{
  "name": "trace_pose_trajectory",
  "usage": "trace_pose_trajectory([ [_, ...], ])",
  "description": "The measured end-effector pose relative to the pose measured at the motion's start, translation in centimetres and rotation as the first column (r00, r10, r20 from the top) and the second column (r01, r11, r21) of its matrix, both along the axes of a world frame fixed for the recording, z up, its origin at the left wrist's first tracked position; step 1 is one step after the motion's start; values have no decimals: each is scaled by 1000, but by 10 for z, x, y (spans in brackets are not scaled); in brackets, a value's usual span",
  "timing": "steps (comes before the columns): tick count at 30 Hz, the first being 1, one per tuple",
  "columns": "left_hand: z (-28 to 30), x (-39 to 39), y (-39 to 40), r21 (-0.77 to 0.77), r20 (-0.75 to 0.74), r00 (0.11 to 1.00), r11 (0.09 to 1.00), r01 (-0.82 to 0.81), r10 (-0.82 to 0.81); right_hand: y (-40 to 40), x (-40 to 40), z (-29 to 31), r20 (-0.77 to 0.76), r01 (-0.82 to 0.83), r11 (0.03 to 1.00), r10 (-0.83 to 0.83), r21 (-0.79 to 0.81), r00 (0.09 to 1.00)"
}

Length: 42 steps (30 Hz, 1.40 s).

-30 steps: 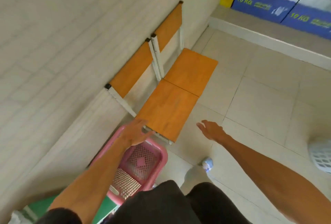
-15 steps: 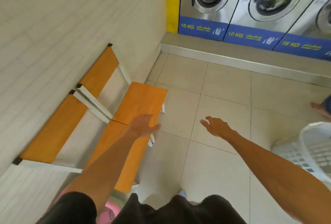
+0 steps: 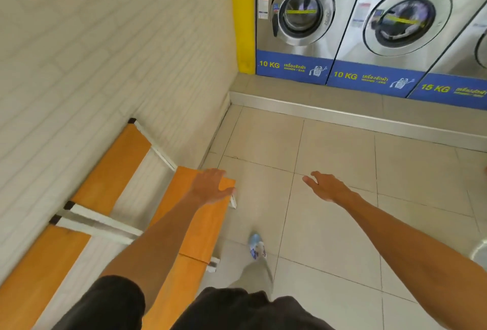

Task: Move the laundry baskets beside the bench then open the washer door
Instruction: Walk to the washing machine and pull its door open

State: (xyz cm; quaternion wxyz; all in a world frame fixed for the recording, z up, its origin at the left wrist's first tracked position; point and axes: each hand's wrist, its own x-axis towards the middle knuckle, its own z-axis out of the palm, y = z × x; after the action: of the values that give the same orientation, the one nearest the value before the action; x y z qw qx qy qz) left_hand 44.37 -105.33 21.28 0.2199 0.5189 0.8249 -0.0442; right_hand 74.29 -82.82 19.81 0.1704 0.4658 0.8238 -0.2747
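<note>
Walking toward the washers, the person holds both hands out in front, probably for balance. The left hand [image 3: 210, 187] is spread and empty above the end of the bench [image 3: 195, 226]; the right hand [image 3: 326, 187] is also spread and empty over the floor [image 3: 329, 150]. The nearest washer door [image 3: 301, 11] is closed, well ahead. No whole basket shows.

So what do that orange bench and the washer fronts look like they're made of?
The bench looks like orange wood or laminate boards, matte with faint grain, on a white-painted metal frame. The nearest washer appears to be brushed stainless steel with a shiny chrome-like door ring and a glass window.
</note>
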Motion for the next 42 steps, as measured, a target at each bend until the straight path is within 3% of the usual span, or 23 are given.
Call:
trace_pose_trajectory([
  [4,6,-53,87,9,3,999,999,-45,45,91,-48,7,3,-32,999,32,4,999],
  [15,37,-170,354,8,-74,997,1000,21,-21,358,-167,33,-106,45,998,-41,42,994],
  [25,61,-239,598,202,-19,994,974,-100,106,617,-269,51,-25,-93,992,96,86,995],
  [27,68,-254,628,216,3,996,972,-93,94,649,-289,49,-1,-151,985,152,83,988],
  [34,101,-371,737,275,-126,992,961,39,-4,735,-395,31,38,-243,969,241,55,970],
  [42,95,-491,870,222,-176,971,955,197,-160,817,-533,2,0,-144,990,144,-9,990],
])
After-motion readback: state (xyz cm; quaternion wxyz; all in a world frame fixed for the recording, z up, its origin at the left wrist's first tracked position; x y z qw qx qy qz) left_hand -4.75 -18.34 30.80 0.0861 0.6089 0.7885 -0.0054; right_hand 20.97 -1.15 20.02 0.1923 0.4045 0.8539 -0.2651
